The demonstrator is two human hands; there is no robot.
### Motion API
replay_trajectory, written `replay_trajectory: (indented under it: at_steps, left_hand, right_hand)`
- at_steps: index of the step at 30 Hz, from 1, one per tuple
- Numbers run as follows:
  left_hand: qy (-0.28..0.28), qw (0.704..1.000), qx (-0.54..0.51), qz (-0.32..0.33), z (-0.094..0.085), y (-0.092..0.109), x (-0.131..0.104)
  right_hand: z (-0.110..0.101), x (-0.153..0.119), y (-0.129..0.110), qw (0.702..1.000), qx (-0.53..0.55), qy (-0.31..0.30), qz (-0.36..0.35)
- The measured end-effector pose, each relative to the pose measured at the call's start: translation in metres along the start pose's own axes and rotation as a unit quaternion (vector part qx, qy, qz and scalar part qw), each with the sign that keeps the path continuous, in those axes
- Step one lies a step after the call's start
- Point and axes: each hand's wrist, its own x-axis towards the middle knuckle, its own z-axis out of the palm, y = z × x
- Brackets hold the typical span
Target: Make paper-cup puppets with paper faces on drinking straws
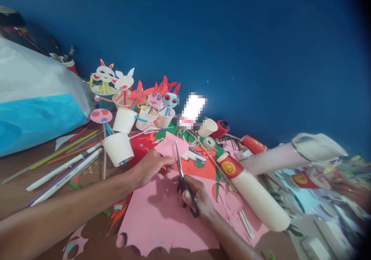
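My left hand (155, 166) pinches the lower left edge of a small pink paper piece (171, 144). In my right hand (194, 196) are scissors (181, 175) with black handles, my fingers through the loops. Their blades point up and lie against the small pink piece, close to my left fingertips. Beneath both hands spreads a large pink sheet (162, 225) with scalloped cuts along its lower edge. Red and green paper lies under and behind it.
Paper cups with animal faces (118, 149) stand at the back left, near pens (66, 171). A long cup stack (257, 198) lies to the right. A white-blue bag (43, 109) is far left; another person's hand (353, 190) is far right.
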Motion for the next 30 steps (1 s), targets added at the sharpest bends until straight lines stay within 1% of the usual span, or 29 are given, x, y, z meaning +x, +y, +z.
replay_trajectory:
  at_steps: [4,13,20,23,26,30]
  left_hand:
    - [-0.008,1.000,-0.007,0.004,0.000,-0.001,0.001]
    - [-0.023,1.000,-0.016,0.012,0.000,0.005,-0.002]
    - [-0.013,1.000,-0.020,0.010,-0.003,-0.003,0.003]
    - [0.001,1.000,-0.024,0.005,-0.005,-0.006,0.005]
    - [0.011,1.000,-0.024,0.000,-0.005,-0.006,0.006]
    - [0.011,1.000,-0.018,0.005,-0.005,-0.004,0.004]
  right_hand:
    - [-0.001,-0.001,0.002,1.000,-0.002,0.006,0.003]
    - [-0.001,-0.002,-0.002,1.000,-0.016,0.009,0.011]
    - [-0.003,-0.002,0.002,1.000,-0.009,0.007,0.022]
    - [-0.003,-0.002,0.002,1.000,0.000,0.006,0.021]
    - [-0.002,-0.002,0.000,1.000,-0.001,0.009,0.024]
    - [-0.002,-0.002,-0.001,1.000,-0.002,0.013,0.026]
